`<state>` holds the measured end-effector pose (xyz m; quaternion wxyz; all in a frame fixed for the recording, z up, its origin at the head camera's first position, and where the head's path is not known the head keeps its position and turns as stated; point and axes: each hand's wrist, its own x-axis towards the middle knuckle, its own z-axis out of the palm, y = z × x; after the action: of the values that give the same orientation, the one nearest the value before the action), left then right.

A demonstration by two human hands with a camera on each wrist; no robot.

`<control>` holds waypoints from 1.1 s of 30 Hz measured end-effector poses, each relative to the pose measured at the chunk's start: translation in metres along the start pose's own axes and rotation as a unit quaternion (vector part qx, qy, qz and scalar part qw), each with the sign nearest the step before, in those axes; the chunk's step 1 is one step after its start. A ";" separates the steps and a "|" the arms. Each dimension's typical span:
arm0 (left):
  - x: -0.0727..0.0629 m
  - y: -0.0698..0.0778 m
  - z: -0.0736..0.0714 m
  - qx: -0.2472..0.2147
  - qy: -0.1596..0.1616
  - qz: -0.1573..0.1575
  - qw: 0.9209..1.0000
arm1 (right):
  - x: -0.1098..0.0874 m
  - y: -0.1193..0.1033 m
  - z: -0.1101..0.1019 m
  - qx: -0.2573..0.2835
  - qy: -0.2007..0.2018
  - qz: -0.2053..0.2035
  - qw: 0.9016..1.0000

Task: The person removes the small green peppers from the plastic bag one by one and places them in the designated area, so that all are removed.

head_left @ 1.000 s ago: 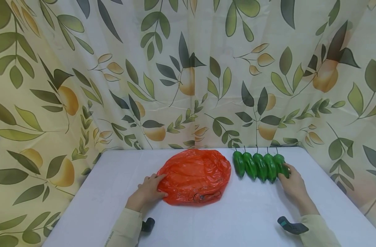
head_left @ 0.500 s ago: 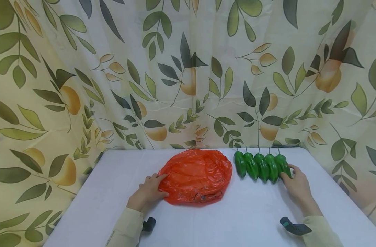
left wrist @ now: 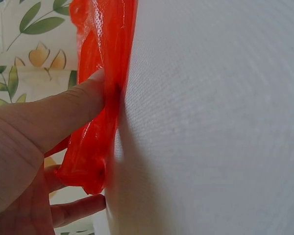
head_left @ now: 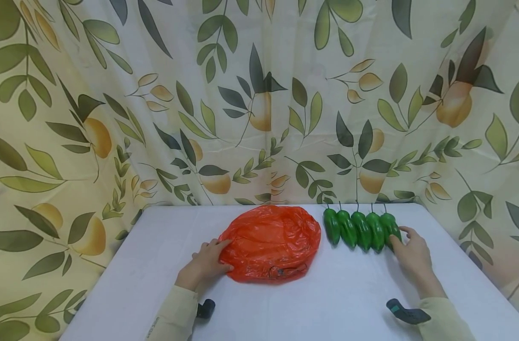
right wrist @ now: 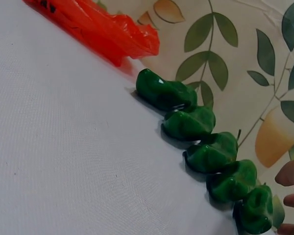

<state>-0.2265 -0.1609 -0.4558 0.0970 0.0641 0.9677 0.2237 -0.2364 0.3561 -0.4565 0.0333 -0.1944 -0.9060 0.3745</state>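
A crumpled red plastic bag point(head_left: 269, 244) lies on the table. My left hand point(head_left: 205, 264) rests at its left edge, with thumb and fingers spread. In the left wrist view the thumb point(left wrist: 83, 95) touches the red plastic, which partly hides the other fingers. Right of the bag, several glossy green peppers point(head_left: 361, 231) lie side by side in a row, stems toward the back. My right hand point(head_left: 413, 258) is beside the rightmost pepper point(head_left: 388, 222), holding nothing. In the right wrist view its fingertips point(right wrist: 286, 175) show at the edge, close to that pepper; contact is unclear.
The table point(head_left: 306, 310) has a white cover. Behind it hangs a curtain point(head_left: 250, 109) patterned with leaves and fruit. A dark device is at each sleeve, the left device point(head_left: 205, 309) and the right device point(head_left: 407, 312).
My right hand has shifted slightly right, its fingers easing off the rightmost pepper. The left hand, bag and peppers stay in place; the head view has moved a little.
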 end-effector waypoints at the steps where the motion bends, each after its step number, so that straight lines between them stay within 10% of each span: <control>1: 0.000 0.000 0.000 0.001 0.000 0.000 1.000 | 0.000 -0.001 0.000 0.001 -0.001 0.002 1.000; 33: 0.002 0.003 -0.002 0.004 -0.002 -0.003 1.000 | -0.013 -0.023 0.011 -0.009 0.012 -0.070 0.997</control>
<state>-0.2285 -0.1588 -0.4534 0.0993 0.0620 0.9686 0.2194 -0.2345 0.3288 -0.4473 0.0687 -0.1350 -0.9201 0.3612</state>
